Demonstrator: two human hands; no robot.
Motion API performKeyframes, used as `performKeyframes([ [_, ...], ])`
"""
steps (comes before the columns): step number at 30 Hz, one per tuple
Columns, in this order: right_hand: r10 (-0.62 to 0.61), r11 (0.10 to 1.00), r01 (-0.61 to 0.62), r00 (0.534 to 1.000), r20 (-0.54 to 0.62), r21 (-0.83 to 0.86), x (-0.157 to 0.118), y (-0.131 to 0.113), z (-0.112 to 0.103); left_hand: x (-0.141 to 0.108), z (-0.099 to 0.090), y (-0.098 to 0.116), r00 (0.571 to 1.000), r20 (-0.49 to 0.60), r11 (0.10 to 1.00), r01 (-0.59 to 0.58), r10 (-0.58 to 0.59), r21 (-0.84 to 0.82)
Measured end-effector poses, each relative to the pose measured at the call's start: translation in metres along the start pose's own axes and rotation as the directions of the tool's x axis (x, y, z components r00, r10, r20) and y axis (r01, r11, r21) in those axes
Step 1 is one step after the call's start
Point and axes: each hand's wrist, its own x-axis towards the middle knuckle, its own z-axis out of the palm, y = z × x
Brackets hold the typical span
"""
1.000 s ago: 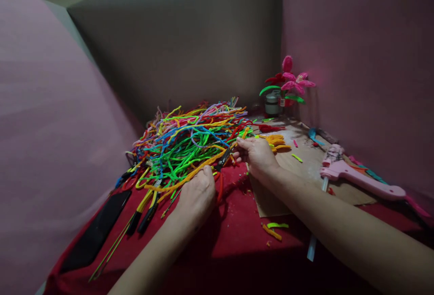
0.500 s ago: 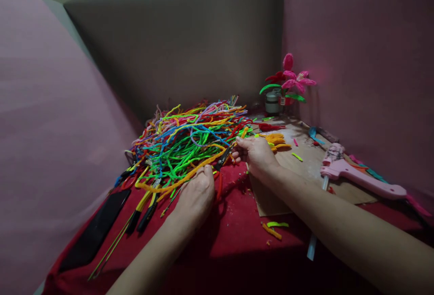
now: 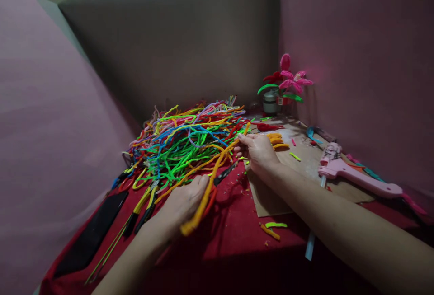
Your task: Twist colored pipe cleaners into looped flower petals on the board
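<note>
Left hand: (image 3: 181, 204) curled around a long orange fuzzy pipe cleaner (image 3: 206, 182), near the front of the red cloth-covered table (image 3: 237, 236); lower end of the stem poked out below the fist.
Orange stem: ran up and right from the left fist, over the near edge of the heap, to the right hand.
Right hand: (image 3: 259, 152) at the table's middle, fingertips pinched on the stem's far end, beside the heap.
Doing it well: probably best drawn out slowly along its own length, both ends kept taut, so neighbouring strands stayed put.
Heap: tangled pile of multicoloured pipe cleaners (image 3: 183, 143), spread over the left and back of the table.
Left edge: flat black phone-like slab (image 3: 91, 234); beside it black-and-yellow-handled tools (image 3: 144, 209), kind not clear.
Centre: dark-bladed cutter (image 3: 225, 174) on the cloth, just beside the stem.
Right half: brown cardboard sheet (image 3: 305, 168) strewn with short offcuts; pink glue gun (image 3: 356, 177) near the right edge.
Back right corner: pink and red pipe-cleaner flower in a small jar (image 3: 283, 82).
Room: plain grey and pinkish panels closed in the table on three sides; dim light.
</note>
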Motion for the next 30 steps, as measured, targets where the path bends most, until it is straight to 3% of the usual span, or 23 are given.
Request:
performKeyframes([
  [4,-0.010,1.000,0.011,1.000,0.023,-0.014,0.002,0.003,0.000,-0.005,-0.006,-0.015,0.979,0.188,0.993,-0.093,0.078,0.070],
  [6,-0.010,1.000,0.010,1.000,0.030,-0.024,0.002,0.005,0.000,-0.003,-0.009,-0.016,0.981,0.173,0.994,-0.094,0.083,0.059],
  [9,-0.015,0.998,0.017,0.999,0.047,-0.053,0.001,0.007,0.000,0.004,-0.007,-0.008,0.997,-0.031,0.997,-0.067,0.066,-0.032],
  [11,-0.017,0.997,0.021,0.999,0.051,-0.069,0.001,0.009,-0.001,0.009,-0.002,0.004,0.980,-0.186,0.994,-0.084,0.070,-0.066],
  [14,-0.017,0.997,0.021,0.998,0.054,-0.078,0.000,0.010,-0.001,0.014,0.006,0.022,0.924,-0.336,0.978,-0.206,0.183,-0.034],
  [17,0.005,0.998,-0.001,0.998,0.066,-0.062,0.000,0.010,-0.001,0.017,0.003,0.033,0.857,-0.490,0.928,-0.297,0.156,-0.223],
  [19,0.041,0.999,-0.041,0.995,0.086,-0.007,0.001,0.008,-0.001,0.019,-0.005,0.035,0.841,-0.540,0.833,-0.289,-0.014,-0.471],
  [22,0.094,0.986,-0.117,0.980,0.178,0.123,0.001,0.006,0.000,0.026,-0.017,0.033,0.894,-0.379,0.549,-0.197,-0.240,-0.812],
  [26,0.084,0.965,-0.165,0.933,0.351,0.206,-0.001,0.006,0.000,0.038,-0.017,0.028,0.942,-0.114,0.178,-0.059,-0.316,-0.982],
  [30,0.037,0.985,-0.087,0.948,0.315,0.147,-0.002,0.009,0.000,0.050,-0.013,0.022,0.953,-0.012,0.003,-0.012,-0.304,-1.000],
])
